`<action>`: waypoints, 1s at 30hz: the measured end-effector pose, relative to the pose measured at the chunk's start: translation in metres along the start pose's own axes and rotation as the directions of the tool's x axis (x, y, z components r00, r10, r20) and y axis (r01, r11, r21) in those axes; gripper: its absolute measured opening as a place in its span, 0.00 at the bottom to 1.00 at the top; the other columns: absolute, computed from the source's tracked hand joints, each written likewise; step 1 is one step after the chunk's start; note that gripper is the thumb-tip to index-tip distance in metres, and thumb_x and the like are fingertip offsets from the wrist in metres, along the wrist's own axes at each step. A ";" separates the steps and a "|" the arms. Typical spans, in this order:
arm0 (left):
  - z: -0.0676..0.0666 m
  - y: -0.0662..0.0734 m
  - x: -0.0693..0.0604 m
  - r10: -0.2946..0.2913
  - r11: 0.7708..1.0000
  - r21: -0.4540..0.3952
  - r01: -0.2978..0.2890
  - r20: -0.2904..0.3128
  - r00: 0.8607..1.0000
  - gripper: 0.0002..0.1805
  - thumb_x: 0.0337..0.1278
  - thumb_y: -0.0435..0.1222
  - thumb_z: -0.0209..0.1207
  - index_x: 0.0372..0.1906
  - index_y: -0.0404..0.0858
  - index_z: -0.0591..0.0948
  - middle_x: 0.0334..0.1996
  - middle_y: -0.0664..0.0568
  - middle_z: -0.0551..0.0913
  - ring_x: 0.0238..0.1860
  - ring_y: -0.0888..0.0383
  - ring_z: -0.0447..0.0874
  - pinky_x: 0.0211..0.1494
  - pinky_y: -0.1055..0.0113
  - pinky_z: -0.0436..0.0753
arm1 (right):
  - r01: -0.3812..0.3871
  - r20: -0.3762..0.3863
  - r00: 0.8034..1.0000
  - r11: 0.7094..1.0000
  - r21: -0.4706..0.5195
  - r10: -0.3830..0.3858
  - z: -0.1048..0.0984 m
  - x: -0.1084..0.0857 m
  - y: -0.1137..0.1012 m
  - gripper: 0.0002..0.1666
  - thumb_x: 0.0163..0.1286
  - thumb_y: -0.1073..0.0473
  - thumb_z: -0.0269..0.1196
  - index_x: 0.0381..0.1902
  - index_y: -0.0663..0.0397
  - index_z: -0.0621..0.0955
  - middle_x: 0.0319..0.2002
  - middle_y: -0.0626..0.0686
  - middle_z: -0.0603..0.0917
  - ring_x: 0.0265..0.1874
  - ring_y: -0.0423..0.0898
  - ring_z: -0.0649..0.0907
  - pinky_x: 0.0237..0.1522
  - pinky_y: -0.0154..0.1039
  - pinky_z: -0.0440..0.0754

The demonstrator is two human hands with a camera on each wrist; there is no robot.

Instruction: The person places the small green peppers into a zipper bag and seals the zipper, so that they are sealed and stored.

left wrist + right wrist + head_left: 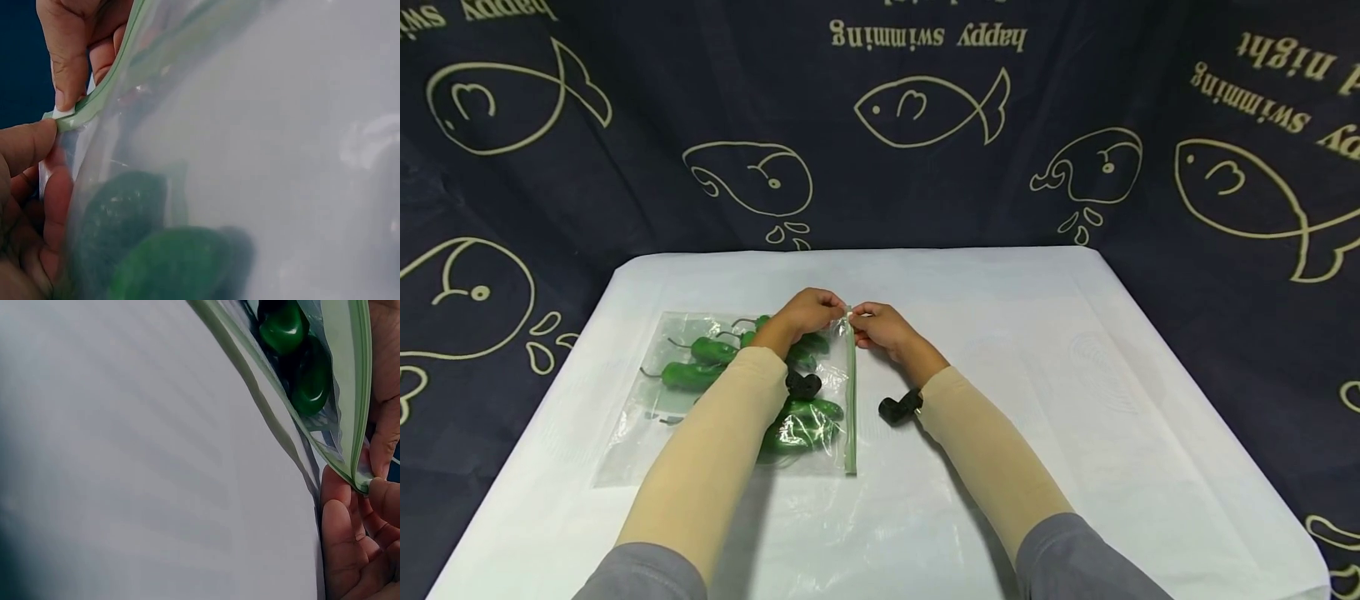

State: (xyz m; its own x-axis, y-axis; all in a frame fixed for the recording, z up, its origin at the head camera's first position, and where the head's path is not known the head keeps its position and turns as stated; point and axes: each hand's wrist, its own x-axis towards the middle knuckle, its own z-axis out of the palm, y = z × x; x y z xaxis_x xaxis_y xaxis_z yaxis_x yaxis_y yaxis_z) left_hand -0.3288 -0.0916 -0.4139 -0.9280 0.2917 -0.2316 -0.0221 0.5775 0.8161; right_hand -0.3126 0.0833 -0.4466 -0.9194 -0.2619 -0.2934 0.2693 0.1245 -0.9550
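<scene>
A clear zip bag (632,442) with a green seal strip (851,408) lies flat, its mouth toward the right. Several green peppers (688,376) are inside it. At the far end of the strip, my left hand (805,312) pinches the bag's corner. Right beside it, my right hand (883,327) pinches the end of the strip at a small white slider (64,114). Both hands' fingertips nearly meet there. In the right wrist view, the two sides of the green strip (353,381) stand apart, and peppers (312,378) show between them. My left forearm hides some peppers.
A white-covered table (1075,400) carries the bag on its left half. Dark blue cloth (925,192) with fish and whale drawings hangs behind and at the sides. A black wrist camera (898,407) sits on the right wrist, another (803,385) on the left.
</scene>
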 end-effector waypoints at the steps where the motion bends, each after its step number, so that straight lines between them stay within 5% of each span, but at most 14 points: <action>1: 0.000 0.000 0.000 0.001 1.000 0.000 -0.001 -0.002 1.000 0.11 0.70 0.36 0.55 0.48 0.34 0.83 0.39 0.48 0.79 0.35 0.56 0.73 0.37 0.66 0.73 | 0.001 0.001 1.000 1.000 -0.002 -0.001 0.000 0.000 0.000 0.14 0.76 0.61 0.57 0.53 0.62 0.78 0.30 0.52 0.81 0.25 0.41 0.80 0.26 0.29 0.80; 30: -0.001 0.000 0.001 -0.038 0.998 -0.051 0.037 -0.028 0.999 0.12 0.69 0.36 0.55 0.48 0.34 0.82 0.44 0.47 0.79 0.39 0.56 0.74 0.41 0.66 0.74 | -0.010 0.035 0.999 1.000 -0.028 0.011 -0.003 -0.002 0.000 0.12 0.76 0.60 0.56 0.52 0.61 0.79 0.33 0.52 0.81 0.27 0.41 0.81 0.27 0.30 0.81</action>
State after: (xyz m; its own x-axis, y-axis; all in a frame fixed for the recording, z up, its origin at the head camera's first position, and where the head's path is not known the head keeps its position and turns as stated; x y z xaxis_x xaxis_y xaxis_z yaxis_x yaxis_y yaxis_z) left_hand -0.3303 -0.0916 -0.4137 -0.9365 0.2481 -0.2478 -0.0752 0.5483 0.8329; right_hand -0.3120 0.0861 -0.4458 -0.9057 -0.2943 -0.3051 0.2703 0.1534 -0.9505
